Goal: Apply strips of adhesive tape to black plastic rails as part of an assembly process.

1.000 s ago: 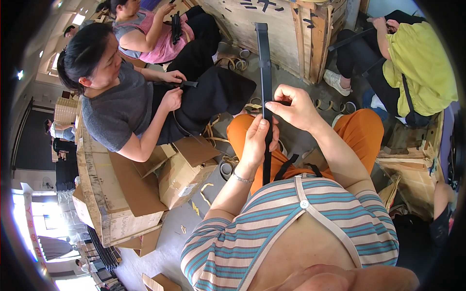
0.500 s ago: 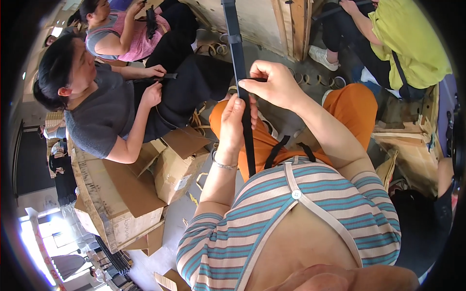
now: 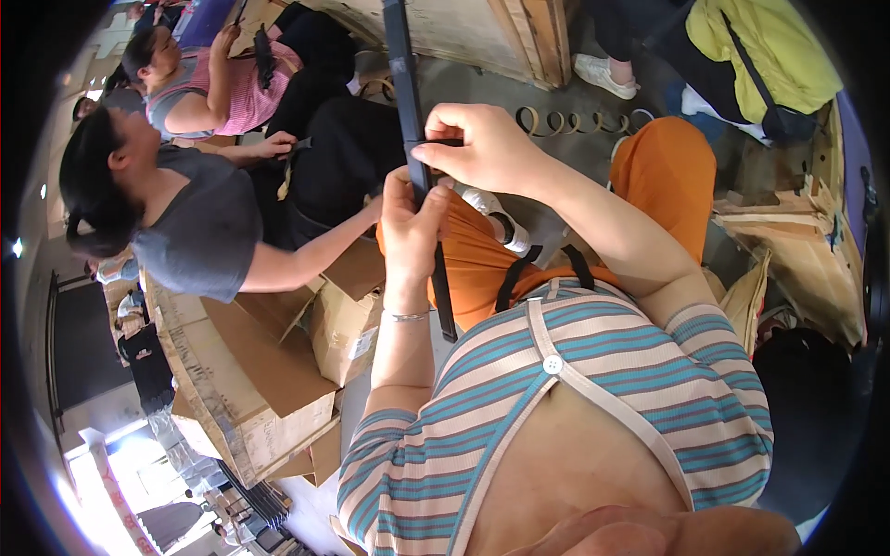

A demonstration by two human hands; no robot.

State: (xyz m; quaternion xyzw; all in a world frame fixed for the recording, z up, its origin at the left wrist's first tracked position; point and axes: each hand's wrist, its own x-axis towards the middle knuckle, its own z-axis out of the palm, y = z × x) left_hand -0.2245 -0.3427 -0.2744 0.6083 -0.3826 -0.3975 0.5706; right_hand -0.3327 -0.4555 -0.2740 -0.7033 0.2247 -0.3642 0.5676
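Note:
A long, thin black bar (image 3: 401, 83) runs from the top edge down past my orange trousers, slightly tilted. My left hand (image 3: 413, 222) is wrapped round its lower part, thumb along the near side. Just above, my right hand (image 3: 491, 153) is closed in a pinch on a small dark strip (image 3: 447, 142) that sticks out sideways from the bar. The thumb tip presses on the bar's face. The strip's far end is hidden by the fingers, and I cannot tell whether it is joined to the bar.
A co-worker in a grey shirt (image 3: 199, 227) sits close on my left, one arm stretched toward my left hand. Open cardboard boxes (image 3: 348, 320) stand below that arm. Coiled tan strips (image 3: 575, 123) lie on the floor ahead. Another person in yellow-green (image 3: 788, 60) is at the far right.
The bar and both my hands have shifted left in the picture, my grip unchanged. The co-worker in grey has stretched an arm toward my left hand. The person in yellow-green has bent lower.

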